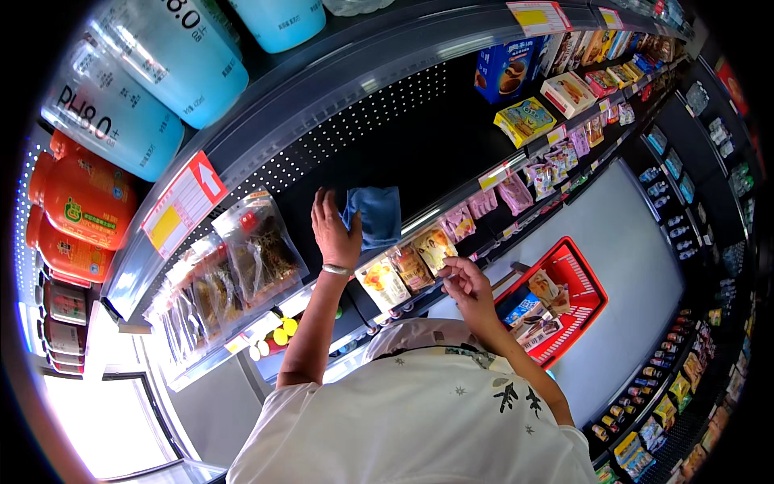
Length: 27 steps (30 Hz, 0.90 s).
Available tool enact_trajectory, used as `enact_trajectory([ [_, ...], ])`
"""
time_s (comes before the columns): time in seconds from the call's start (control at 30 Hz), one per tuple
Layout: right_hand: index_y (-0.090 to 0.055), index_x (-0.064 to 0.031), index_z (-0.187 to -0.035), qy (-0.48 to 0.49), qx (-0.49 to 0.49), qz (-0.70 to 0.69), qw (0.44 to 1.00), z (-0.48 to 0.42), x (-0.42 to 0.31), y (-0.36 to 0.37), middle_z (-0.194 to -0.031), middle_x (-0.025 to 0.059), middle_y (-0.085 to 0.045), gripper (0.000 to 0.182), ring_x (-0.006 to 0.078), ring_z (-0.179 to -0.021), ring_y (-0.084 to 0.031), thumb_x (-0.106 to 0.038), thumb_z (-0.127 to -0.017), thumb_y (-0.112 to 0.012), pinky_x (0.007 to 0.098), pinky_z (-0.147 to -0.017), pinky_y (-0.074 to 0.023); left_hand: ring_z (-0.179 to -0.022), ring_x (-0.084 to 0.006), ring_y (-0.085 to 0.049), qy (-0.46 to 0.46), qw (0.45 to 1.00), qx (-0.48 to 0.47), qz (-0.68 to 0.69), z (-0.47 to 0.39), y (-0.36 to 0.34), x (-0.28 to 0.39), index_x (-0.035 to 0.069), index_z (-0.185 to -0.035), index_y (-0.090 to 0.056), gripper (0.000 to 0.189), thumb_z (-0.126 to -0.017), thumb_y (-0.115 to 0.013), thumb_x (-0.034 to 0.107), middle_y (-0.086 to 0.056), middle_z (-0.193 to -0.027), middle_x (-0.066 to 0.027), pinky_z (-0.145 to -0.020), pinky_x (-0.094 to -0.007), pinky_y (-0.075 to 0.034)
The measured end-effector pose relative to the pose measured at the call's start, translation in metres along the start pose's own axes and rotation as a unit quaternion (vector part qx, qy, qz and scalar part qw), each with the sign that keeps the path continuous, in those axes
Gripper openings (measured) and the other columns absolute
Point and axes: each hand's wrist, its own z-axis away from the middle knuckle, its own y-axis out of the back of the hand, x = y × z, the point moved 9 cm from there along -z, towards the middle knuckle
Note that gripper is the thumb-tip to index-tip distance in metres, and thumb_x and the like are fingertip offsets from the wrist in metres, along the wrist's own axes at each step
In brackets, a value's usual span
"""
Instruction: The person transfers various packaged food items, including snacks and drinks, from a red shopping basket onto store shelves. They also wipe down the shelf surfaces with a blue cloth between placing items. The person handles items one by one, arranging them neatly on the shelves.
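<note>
My left hand (pixel 336 233) lies over a dark shelf board, fingers stretched out and thumb spread to the side. A folded blue cloth (pixel 380 218) is beside it, its near edge under or against my thumb; I see no grip on it. My right hand (pixel 470 291) hovers in front of the shelf edge with loosely curled fingers and nothing visible in them. Its fingertips are close to several snack packs (pixel 434 251) on the lower shelf. Sealed clear bags of dried food (pixel 260 254) stand to the left of my left hand.
A red shopping basket (pixel 583 302) with packaged snacks is on the floor at right. Blue-labelled bottles (pixel 181 54) and orange bottles (pixel 91 202) stand at upper left. A blue cookie box (pixel 505 69) and a yellow box (pixel 525 121) sit farther along the shelf. Price tags (pixel 184 202) line the edges.
</note>
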Motion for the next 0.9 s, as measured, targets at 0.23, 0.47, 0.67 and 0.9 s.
enact_trajectory([
  [0.23, -0.051, 0.0012, -0.121, -0.036, 0.01, 0.048, 0.998, 0.009, 0.006, 0.011, -0.1, 0.0055, -0.06, 0.03, 0.0069, -0.086, -0.056, 0.0, -0.091, -0.056, 0.0216, -0.074, -0.0469, -0.139, -0.0345, -0.027, -0.152, 0.944, -0.28, -0.082, 0.008, -0.076, 0.033, 0.008, -0.139, -0.042, 0.056, -0.09, -0.055, 0.033, -0.032, -0.149, -0.0175, -0.114, -0.0477, -0.02],
  [0.47, -0.052, 0.0011, -0.12, -0.045, 0.059, 0.027, 0.997, 0.017, 0.01, 0.032, -0.098, 0.006, -0.063, 0.03, 0.008, -0.079, -0.056, -0.006, -0.092, -0.058, 0.0214, -0.07, -0.0452, -0.143, -0.0307, -0.019, -0.192, 0.927, -0.306, -0.105, -0.017, -0.135, 0.059, 0.012, -0.148, -0.026, 0.062, -0.095, -0.046, 0.038, -0.022, -0.154, -0.0148, -0.116, -0.0466, -0.013],
  [0.67, -0.053, 0.0019, -0.119, -0.042, 0.114, 0.054, 0.991, 0.031, -0.001, 0.052, -0.102, 0.007, -0.06, 0.028, 0.0119, -0.093, -0.059, -0.004, -0.092, -0.055, 0.0253, -0.079, -0.0496, -0.143, -0.0332, -0.016, -0.228, 0.914, -0.332, -0.056, -0.048, -0.206, 0.124, 0.013, -0.148, -0.026, 0.062, -0.096, -0.042, 0.041, -0.018, -0.155, -0.0157, -0.116, -0.0487, -0.01],
  [0.9, -0.053, 0.0015, -0.116, -0.05, 0.225, 0.056, 0.971, 0.065, -0.008, 0.081, -0.101, 0.0083, -0.059, 0.025, 0.013, -0.095, -0.059, 0.001, -0.091, -0.053, 0.0253, -0.079, -0.0489, -0.143, -0.0327, -0.018, -0.254, 0.91, -0.326, -0.036, -0.078, -0.277, 0.187, 0.012, -0.148, -0.026, 0.063, -0.095, -0.042, 0.042, -0.021, -0.154, -0.0154, -0.116, -0.0494, -0.011],
])
